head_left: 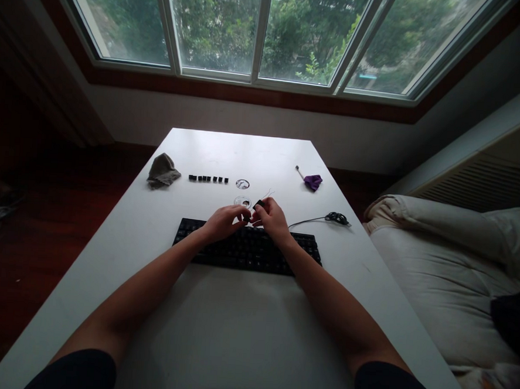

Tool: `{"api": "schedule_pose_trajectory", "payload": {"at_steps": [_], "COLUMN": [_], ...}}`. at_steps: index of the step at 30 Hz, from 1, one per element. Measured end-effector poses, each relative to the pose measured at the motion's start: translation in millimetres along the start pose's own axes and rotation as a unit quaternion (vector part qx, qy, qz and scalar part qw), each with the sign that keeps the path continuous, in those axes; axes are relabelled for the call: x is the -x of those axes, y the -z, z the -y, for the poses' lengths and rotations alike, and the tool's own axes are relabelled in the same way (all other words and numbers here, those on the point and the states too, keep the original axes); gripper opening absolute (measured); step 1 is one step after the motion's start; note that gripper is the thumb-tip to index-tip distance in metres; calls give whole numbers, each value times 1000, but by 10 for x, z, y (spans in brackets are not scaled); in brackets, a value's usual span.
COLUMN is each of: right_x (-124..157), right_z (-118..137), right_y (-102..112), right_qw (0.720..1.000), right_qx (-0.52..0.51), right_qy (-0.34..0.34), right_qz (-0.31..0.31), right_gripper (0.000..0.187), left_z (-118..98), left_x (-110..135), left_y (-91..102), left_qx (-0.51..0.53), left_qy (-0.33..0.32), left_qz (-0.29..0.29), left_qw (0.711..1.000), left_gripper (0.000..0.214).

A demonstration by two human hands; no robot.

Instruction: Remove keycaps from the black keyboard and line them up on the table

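A black keyboard lies across the white table below my hands. My left hand is closed, its fingertips pinching a small black keycap above the keyboard's back edge. Close beside it, my right hand is closed around a keycap puller with a black body; thin wires stick out from it toward the window. Just beyond my fingers sits a small clear round dish with something dark in it. Another round, shiny piece lies behind that. Several black keycaps stand in a row at the back left.
A crumpled grey cloth lies at the table's left edge. To the back right are a purple cloth and a small white-handled brush. The coiled keyboard cable rests at right, near a padded sofa.
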State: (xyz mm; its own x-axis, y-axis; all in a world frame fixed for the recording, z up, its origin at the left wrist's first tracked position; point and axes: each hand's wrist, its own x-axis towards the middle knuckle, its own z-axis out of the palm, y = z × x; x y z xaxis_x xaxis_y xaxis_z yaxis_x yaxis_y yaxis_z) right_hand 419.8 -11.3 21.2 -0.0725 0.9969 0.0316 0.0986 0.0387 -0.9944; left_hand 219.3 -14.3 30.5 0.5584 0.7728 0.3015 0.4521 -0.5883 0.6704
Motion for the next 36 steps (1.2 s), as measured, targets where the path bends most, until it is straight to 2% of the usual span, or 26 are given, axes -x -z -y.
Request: {"api": "schedule_pose_trajectory", "payload": {"at_steps": [6, 10, 13, 15, 19, 23, 27, 30, 36], "right_x": [54, 48, 102, 204, 560, 888, 940, 893, 898], "right_z": [82, 147, 186, 173, 24, -140, -160, -141, -171], "right_y": [15, 152, 360, 539, 905, 1144, 1193, 1168, 1172], "right_qw": [993, 992, 993, 992, 985, 974, 964, 966, 969], "right_qx": [99, 91, 77, 67, 48, 42, 27, 30, 47], "right_qy": [50, 66, 75, 78, 76, 63, 85, 89, 79], "right_qz": [-30, -53, -58, -68, -148, -213, -249, -240, -228], "right_gripper": [26, 28, 32, 35, 38, 34, 32, 31, 31], "left_z": [-34, 84, 242, 358, 590, 792, 933, 1024, 1213], "left_x": [-14, -34, -89, -163, -411, -740, -1054, -1223, -1336], "left_y": [31, 95, 191, 277, 431, 466, 405, 345, 262], "left_qx": [-41, -34, -38, -59, -140, -231, -284, -289, -315], "left_qy": [-30, 4, 41, 56, 71, 98, 113, 133, 138], "left_qz": [-32, -58, -73, -77, -90, -98, -82, -75, -56], "left_qw": [998, 998, 996, 994, 983, 963, 949, 945, 938], "left_gripper": [15, 19, 29, 28, 20, 18, 18, 19, 18]}}
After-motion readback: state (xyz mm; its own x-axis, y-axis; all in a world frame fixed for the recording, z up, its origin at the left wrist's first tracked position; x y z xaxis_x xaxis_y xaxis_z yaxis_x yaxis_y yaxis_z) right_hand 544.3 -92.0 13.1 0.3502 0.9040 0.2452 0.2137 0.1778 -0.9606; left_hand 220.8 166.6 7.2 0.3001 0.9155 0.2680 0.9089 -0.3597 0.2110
